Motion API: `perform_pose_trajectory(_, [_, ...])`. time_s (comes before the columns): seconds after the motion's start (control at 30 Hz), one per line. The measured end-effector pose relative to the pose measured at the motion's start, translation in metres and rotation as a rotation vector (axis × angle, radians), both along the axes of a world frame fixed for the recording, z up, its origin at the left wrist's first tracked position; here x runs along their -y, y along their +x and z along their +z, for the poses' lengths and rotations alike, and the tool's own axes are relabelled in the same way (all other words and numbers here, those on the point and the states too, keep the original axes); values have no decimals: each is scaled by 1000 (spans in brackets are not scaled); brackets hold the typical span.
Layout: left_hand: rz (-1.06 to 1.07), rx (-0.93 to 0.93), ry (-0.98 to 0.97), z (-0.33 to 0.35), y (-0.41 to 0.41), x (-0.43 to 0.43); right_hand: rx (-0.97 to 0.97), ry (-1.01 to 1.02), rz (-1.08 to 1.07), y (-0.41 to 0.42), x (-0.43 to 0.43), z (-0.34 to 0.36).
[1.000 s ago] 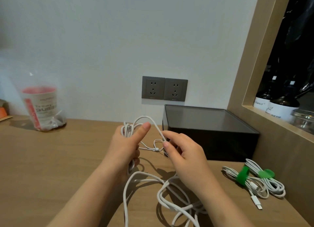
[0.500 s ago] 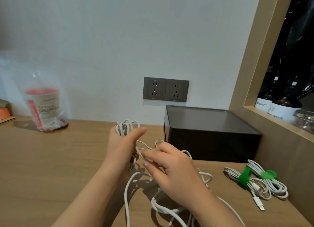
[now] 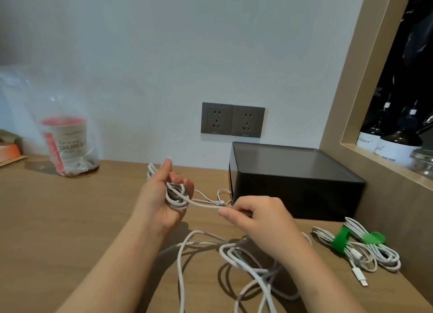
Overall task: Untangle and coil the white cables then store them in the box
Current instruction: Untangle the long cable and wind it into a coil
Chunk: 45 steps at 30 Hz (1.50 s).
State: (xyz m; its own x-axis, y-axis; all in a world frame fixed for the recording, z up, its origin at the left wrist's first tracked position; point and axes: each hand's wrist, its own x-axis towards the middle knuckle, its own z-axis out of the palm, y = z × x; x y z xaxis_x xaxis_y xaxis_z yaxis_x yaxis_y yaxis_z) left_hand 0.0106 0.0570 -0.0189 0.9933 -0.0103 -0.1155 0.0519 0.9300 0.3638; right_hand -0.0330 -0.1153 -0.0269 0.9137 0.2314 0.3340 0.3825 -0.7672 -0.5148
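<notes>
The left hand (image 3: 161, 202) and right hand (image 3: 262, 221) are bare, fingernails (image 3: 223, 212) short and plain, the forearms (image 3: 117, 261) bare too.

White cable (image 3: 175, 201) part-coiled in left hand (image 3: 154, 205), rest loose; 2 tied coils (image 3: 358, 249) (green straps) near closed black box (image 3: 297, 184).

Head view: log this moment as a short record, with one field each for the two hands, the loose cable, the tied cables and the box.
left hand: grips a coil of white cable, thumb up
right hand: pinches the strand running from the coil
loose cable: tangled loops on the table, under the right hand
tied cables: two bundles with green straps, on the table, outside the box
box: black, against the wall, lid looks closed
</notes>
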Motion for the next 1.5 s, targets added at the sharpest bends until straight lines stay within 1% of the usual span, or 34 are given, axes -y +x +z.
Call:
perform_pose_trajectory(0.1, [-162,35,-78,0,0,-4,-19,-15,-132,1,9,4])
perform_pose_trajectory(0.17, [-243,116,-117,0,-1,-10,-35,-9,-224,3,18,7])
perform_pose_trajectory(0.23, [-270,203,-161,-2,-1,-17,-28,64,-328,6,29,7])
perform_pose_trajectory(0.3, [-263,248,-176,-3,0,-21,46,193,-437,9,36,9])
perform_pose_trajectory(0.37, [-251,247,-169,-2,0,-20,181,327,-546,9,41,11])
perform_pose_trajectory(0.43, [-237,259,-158,0,-1,-19,276,375,-629,7,44,14])
perform_pose_trajectory(0.47, [-236,260,-141,2,-2,-17,282,371,-650,6,44,14])
perform_pose_trajectory(0.53, [-185,220,-28,6,-4,-13,187,335,-653,6,42,14])
perform_pose_trajectory(0.6, [-51,135,118,6,-3,-10,64,275,-609,7,40,13])
perform_pose_trajectory(0.63, [15,102,162,4,-1,-8,17,276,-574,7,40,13])
perform_pose_trajectory(0.7, [118,67,233,1,0,-6,-43,376,-455,8,40,13])
perform_pose_trajectory(0.77, [191,48,268,-1,0,-5,-45,477,-321,8,38,11])
perform_pose_trajectory(0.8, [209,48,277,-1,-1,-4,49,471,-304,8,34,10])
perform_pose_trajectory(0.87, [220,58,297,-1,-2,-2,378,373,-265,5,22,9])
perform_pose_trajectory(0.9, [213,68,309,0,-3,0,495,301,-189,4,16,8])
perform_pose_trajectory(0.93, [195,78,314,1,-4,3,519,210,-88,4,10,5])
perform_pose_trajectory(0.97, [166,81,300,1,-5,5,459,111,17,3,3,4])
perform_pose_trajectory(1.0, [123,71,256,1,-6,6,354,1,83,2,-3,1])
perform_pose_trajectory(1.07, [26,25,100,2,-5,1,185,-250,95,6,-6,-5])
perform_pose_trajectory(1.1, [-4,0,29,2,-4,-4,148,-306,85,8,-3,-6])
perform_pose_trajectory(1.13, [-18,-21,-25,3,-3,-10,153,-270,75,9,-1,-7])
perform_pose_trajectory(1.17, [-24,-36,-67,3,-2,-16,168,-154,48,10,4,-6])
perform_pose_trajectory(1.23, [-37,-38,-109,3,0,-23,177,119,-113,12,15,0])
perform_pose_trajectory(1.3, [-79,-1,-98,4,-1,-22,104,479,-286,13,24,5])
perform_pose_trajectory(1.33, [-115,26,-80,5,-3,-19,41,679,-334,14,28,8])
perform_pose_trajectory(1.4, [-169,76,-46,7,-6,-16,-43,1002,-346,15,32,12])
perform_pose_trajectory(1.43, [-176,97,-35,7,-7,-16,-44,1110,-365,15,33,13])
perform_pose_trajectory(1.47, [-175,113,-33,8,-6,-16,-11,1158,-398,15,34,14])
perform_pose_trajectory(1.5, [-166,113,-39,8,-6,-18,82,1113,-454,13,35,14])
